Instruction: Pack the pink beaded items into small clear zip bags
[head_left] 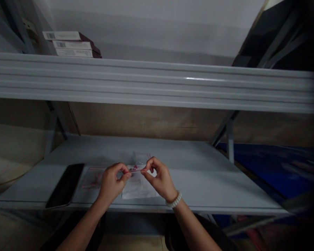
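Note:
Between my two hands a thin reddish string (136,170) is stretched roughly level, low over the shelf. My left hand (112,183) pinches its left end with thumb and forefinger. The other end is in a pinch of my right hand (159,179), which has a pale beaded bracelet (174,199) at its wrist. Just behind the string are several small dark pink pieces (134,167), too small to name. A white sheet or packet (136,190) lies flat under my hands. Left of my left hand rests a clear bag (90,179) with red bits inside.
A black tablet-like slab (65,184) lies at the left of the grey shelf (199,181). Behind my hands is a clear plastic bag (139,158). A ribbed upper shelf edge (157,85) crosses above, with stacked flat boxes (73,45) on it.

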The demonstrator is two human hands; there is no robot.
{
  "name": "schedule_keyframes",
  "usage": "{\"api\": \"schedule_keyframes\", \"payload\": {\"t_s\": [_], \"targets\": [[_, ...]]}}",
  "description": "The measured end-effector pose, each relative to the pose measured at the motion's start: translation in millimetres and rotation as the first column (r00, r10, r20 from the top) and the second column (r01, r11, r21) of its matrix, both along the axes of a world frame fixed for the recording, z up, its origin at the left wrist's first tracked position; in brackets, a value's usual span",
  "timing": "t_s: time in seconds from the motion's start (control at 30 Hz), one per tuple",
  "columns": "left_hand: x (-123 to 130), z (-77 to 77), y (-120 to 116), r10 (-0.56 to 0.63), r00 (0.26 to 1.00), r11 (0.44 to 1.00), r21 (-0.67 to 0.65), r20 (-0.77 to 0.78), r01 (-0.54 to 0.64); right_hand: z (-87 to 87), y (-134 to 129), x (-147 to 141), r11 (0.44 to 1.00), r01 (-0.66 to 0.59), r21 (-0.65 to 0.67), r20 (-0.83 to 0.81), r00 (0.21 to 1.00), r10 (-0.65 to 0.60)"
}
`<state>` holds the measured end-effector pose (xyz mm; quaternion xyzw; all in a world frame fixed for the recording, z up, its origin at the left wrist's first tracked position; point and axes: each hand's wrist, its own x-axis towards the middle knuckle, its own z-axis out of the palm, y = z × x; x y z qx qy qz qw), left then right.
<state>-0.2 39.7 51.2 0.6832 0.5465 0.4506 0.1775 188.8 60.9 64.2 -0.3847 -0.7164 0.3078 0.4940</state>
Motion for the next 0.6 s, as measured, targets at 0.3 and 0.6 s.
{"api": "schedule_keyframes", "payload": {"t_s": [0.3, 0.6], "targets": [[-0.7, 16.6, -7.4, -0.166, 0.984, 0.967, 0.187, -0.065, 0.175, 3.7, -9.6, -2.2, 0.997, 0.057, 0.047, 0.065, 0.996, -0.060], [11.3, 10.0, -6.6, 0.004, 0.955, 0.957, 0.278, -0.297, 0.083, 1.4, -20.0, -21.1, 0.992, 0.012, 0.128, 0.076, 0.997, -0.022]]}}
